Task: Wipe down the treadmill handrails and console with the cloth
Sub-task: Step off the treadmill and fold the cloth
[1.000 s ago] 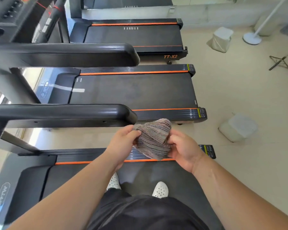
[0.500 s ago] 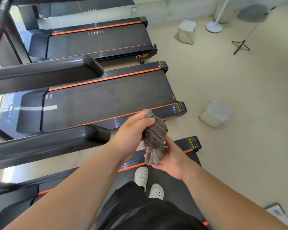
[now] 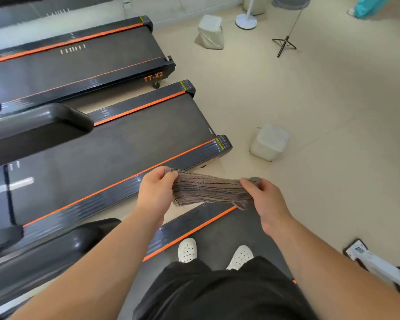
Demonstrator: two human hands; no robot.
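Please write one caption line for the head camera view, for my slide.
Standing on a treadmill, a person holds a striped cloth stretched between the left hand and the right hand.

The cloth (image 3: 208, 191) is stretched between the left hand (image 3: 156, 192) and the right hand (image 3: 263, 199), filling the span between them above the rear of the belt (image 3: 229, 229). The near handrail (image 3: 56, 250) juts in from the lower left, its rounded end close under the left forearm. A second handrail (image 3: 37, 128) reaches in higher on the left, well apart from both hands. Between the two rails the neighbouring deck (image 3: 125, 144) lies low and flat, with open air above it. Right of the right hand the floor (image 3: 328, 116) is open. A white bin (image 3: 269, 143) stands near, ahead of that hand, and a white flat object (image 3: 374, 262) lies at the lower right.
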